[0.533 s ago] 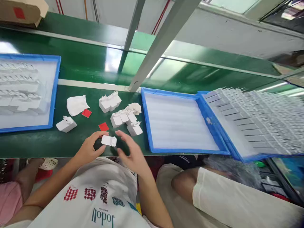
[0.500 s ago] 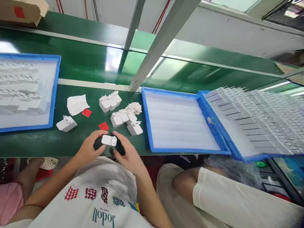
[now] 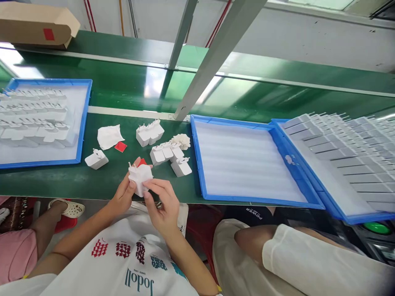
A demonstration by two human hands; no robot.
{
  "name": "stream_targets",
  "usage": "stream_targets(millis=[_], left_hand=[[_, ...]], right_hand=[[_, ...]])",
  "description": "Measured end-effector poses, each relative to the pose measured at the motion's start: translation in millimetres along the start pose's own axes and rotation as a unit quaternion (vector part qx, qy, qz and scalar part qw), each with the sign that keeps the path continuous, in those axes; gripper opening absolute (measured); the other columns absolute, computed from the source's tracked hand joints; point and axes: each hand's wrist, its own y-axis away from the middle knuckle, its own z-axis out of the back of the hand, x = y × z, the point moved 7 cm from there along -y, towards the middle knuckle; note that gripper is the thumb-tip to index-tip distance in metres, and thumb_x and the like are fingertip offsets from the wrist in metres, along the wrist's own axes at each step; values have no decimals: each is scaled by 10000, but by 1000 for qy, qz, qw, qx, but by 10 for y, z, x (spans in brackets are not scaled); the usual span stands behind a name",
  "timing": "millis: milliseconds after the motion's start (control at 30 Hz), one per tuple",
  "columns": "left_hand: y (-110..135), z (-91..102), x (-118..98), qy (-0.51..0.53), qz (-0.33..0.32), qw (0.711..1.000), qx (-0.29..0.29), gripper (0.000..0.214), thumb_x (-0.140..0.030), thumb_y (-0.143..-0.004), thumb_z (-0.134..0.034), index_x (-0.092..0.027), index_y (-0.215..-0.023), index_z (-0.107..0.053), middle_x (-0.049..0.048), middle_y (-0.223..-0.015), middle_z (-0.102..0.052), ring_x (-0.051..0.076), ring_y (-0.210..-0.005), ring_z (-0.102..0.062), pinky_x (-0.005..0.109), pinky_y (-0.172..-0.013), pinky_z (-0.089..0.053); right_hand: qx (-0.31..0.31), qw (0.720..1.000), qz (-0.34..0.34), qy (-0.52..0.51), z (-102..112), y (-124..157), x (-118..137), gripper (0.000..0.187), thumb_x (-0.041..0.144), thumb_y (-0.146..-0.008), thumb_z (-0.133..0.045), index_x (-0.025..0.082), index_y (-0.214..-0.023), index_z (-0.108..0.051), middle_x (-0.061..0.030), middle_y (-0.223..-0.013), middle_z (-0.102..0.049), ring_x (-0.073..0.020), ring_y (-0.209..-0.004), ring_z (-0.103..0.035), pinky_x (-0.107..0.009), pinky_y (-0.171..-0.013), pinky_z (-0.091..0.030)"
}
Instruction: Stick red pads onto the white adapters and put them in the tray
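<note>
The left hand (image 3: 123, 196) cups the white charger (image 3: 140, 177) from its left side, fingers curled against the body. Half a second ago the charger lay flat on the green belt (image 3: 61, 181). It is now lifted clear, prongs up, between both hands. The right hand (image 3: 162, 203) pinches its near right edge. Loose chargers (image 3: 166, 153) lie just beyond.

On my green desk (image 3: 105, 181): a blue tray (image 3: 82, 119) of white chargers at left, an empty tray (image 3: 197, 156) at centre, a full tray (image 3: 364, 217) overlapping its right edge. Between the left and centre trays lie loose chargers (image 3: 166, 153), a cloth (image 3: 109, 136), a red square (image 3: 120, 146) and a fluffy wad (image 3: 181, 141).
</note>
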Motion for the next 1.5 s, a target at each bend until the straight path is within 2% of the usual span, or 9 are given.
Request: stream_targets(millis=[300, 533, 800, 933, 1100, 1200, 1300, 1367, 1500], left_hand=[[18, -45, -150, 21, -69, 994, 84, 714, -598, -999, -403, -289, -1612, -206, 126, -1528, -491, 299, -1395, -482, 498, -1201, -339], [-19, -58, -305, -26, -127, 983, 129, 670, -551, -1018, -394, -269, -1607, -243, 146, -1485, -540, 298, -1312, -540, 456, -1105, -428], [-31, -15, -274, -37, -111, 986, 120, 672, -540, -999, -469, -269, -1589, -298, 134, -1463, -558, 297, -1297, -542, 440, -1106, -411], [-39, -2, -202, -51, -39, 993, 94, 673, -618, -962, -490, -189, -1480, -492, 131, -1203, -700, 289, -1114, -627, 427, -1027, -474], [-38, -186, -51, 142, 182, 964, 129, 757, -761, -906, -424, -110, -1189, -689, 82, -733, -687, 205, -628, -629, 313, -548, -529], [-71, -289, -94, 228, 229, 929, 180, 796, -782, -858, -490, -117, -1262, -656, 116, -805, -719, 215, -646, -658, 276, -476, -502], [-153, -203, -119, 250, 215, 933, 143, 782, -744, -885, -496, -159, -1398, -567, 146, -997, -743, 208, -718, -677, 265, -512, -523], [-180, -142, -96, 243, 207, 941, 115, 803, -742, -884, -504, -152, -1427, -543, 153, -1051, -740, 206, -741, -675, 272, -535, -534], [-188, -98, -16, 202, 186, 956, 101, 792, -746, -888, -494, -129, -1375, -589, 139, -996, -751, 215, -732, -677, 302, -581, -548]], right_hand=[[-18, 997, -57, -41, 30, -233, 34, 120, 188, -887, -702, 253, -988, -694, -38, -962, -679, -163, -831, -663, -319, -719, -574], [-38, 996, -37, -71, 43, -207, 9, 75, 183, -898, -681, 253, -924, -683, -21, -873, -686, -167, -778, -648, -327, -679, -552], [-36, 993, -26, -106, 29, -195, -99, 93, 169, -900, -675, 248, -941, -649, -17, -892, -657, -162, -808, -623, -316, -707, -537], [-41, 998, 9, -56, 66, -210, -96, 96, 160, -918, -634, 251, -947, -641, -24, -887, -647, -182, -842, -622, -343, -732, -530], [-14, 994, 28, -106, 39, -256, -135, 35, 225, -936, -588, 247, -912, -601, -29, -853, -619, -205, -860, -610, -381, -763, -531], [-53, 986, -22, -155, 188, -358, -267, 120, 310, -963, -564, 244, -863, -565, -26, -848, -595, -189, -810, -599, -352, -723, -523], [-101, 987, -50, -116, 474, -537, -364, 148, 335, -955, -591, 239, -844, -573, -22, -843, -589, -189, -817, -598, -356, -758, -515], [-54, 995, -47, -70, 546, -671, -359, 86, 297, -936, -631, 238, -874, -623, -25, -874, -628, -194, -856, -614, -362, -798, -512], [111, 993, -12, -32, 341, -750, -239, 126, 216, -903, -688, 258, -1021, -685, -27, -975, -724, -193, -921, -662, -351, -815, -533]])
